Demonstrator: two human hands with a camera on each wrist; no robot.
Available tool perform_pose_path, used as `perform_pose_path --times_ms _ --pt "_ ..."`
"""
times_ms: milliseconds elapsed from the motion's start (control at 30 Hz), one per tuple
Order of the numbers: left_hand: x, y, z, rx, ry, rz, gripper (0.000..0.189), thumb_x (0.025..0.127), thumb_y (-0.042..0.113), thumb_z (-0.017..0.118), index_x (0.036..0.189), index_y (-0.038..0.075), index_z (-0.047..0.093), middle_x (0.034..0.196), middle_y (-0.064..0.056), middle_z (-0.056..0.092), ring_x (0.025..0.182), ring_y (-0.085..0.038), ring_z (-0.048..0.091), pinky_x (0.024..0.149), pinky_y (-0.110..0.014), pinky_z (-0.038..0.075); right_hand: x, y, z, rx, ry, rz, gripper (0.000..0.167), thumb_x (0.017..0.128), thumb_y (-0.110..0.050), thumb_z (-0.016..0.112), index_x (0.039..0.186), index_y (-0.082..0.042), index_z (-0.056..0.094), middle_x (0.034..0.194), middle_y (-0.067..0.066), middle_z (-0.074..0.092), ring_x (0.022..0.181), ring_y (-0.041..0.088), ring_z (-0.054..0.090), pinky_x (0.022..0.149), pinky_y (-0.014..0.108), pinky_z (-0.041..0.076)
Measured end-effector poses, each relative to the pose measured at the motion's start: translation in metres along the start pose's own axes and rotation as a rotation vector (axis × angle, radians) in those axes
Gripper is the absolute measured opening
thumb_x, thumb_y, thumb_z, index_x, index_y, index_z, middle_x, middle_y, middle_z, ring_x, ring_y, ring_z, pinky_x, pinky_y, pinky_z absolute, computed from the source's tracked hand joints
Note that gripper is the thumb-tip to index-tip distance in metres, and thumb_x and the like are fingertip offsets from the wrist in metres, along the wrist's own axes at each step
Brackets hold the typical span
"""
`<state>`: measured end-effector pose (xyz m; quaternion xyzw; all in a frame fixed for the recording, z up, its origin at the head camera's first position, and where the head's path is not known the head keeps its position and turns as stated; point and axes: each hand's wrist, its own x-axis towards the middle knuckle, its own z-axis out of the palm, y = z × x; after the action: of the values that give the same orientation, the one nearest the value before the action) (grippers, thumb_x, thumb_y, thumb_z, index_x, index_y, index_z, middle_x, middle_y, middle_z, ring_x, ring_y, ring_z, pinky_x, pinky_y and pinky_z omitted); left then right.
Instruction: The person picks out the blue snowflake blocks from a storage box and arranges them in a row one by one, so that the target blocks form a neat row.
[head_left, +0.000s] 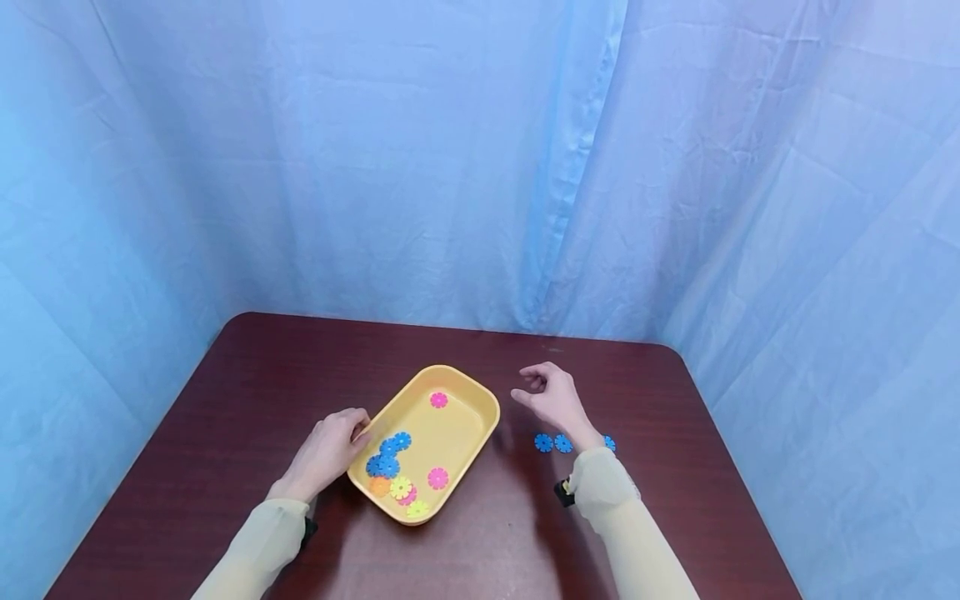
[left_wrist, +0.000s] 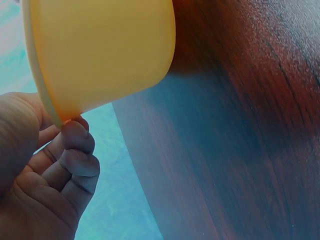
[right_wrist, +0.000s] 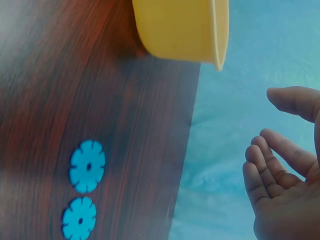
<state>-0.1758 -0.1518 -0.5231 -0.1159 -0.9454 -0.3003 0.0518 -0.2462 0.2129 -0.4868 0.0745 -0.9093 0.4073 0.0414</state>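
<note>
A yellow plastic tray (head_left: pixel 450 433) holds several notched flower-shaped discs in blue, pink, yellow and orange. My left hand (head_left: pixel 326 450) pinches the tray's left rim between thumb and curled fingers, as the left wrist view shows at the tray's edge (left_wrist: pixel 45 95). To the right of the tray, my right hand (head_left: pixel 555 404) hovers above the table with thumb and fingers apart, and nothing lies between them. Below that hand, blue discs (head_left: pixel 543 443) lie in a row on the table, partly hidden by the wrist. Two blue discs (right_wrist: pixel 87 166) show in the right wrist view.
The dark reddish wooden table (head_left: pixel 285 358) has rounded far corners. Light blue curtains (head_left: pixel 420 167) hang behind it and along both sides. Inside the tray, a pink disc (head_left: pixel 438 400) lies apart from the clustered blue discs (head_left: pixel 387 467).
</note>
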Motion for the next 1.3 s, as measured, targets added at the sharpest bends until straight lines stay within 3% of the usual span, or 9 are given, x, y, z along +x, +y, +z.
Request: perform_pose_path --times_ms 167,733,1300 --pt "0.000 -0.001 0.001 0.002 -0.006 -0.004 0.019 0.086 0.006 0.077 0.080 0.014 0.060 0.068 0.004 0.048 0.059 -0.012 0.045 0.054 -0.025 0.037 0.003 -0.007 0.008 0.014 -0.010 -0.020 0.036 0.081 -0.016 0.082 0.113 -0.004 0.070 0.100 0.009 0.063 0.089 0.023 0.056 0.081 0.038 0.049" --pt "0.000 -0.001 0.002 -0.006 0.003 -0.005 0.017 0.087 0.006 0.077 0.082 0.013 0.062 0.070 0.004 0.049 0.060 -0.012 0.045 0.054 -0.026 0.038 0.012 -0.031 0.038 0.042 -0.058 -0.095 0.030 0.081 -0.011 0.082 0.108 -0.003 0.072 0.102 0.017 0.065 0.085 0.023 0.059 0.078 0.037 0.050" --pt "0.000 0.000 0.002 0.003 -0.003 -0.021 0.015 0.087 0.007 0.076 0.083 0.013 0.063 0.072 0.004 0.052 0.061 -0.012 0.046 0.055 -0.026 0.039 0.017 -0.048 0.071 0.025 -0.163 -0.134 0.036 0.082 -0.013 0.081 0.112 0.002 0.070 0.103 0.012 0.064 0.093 0.028 0.059 0.082 0.037 0.049"
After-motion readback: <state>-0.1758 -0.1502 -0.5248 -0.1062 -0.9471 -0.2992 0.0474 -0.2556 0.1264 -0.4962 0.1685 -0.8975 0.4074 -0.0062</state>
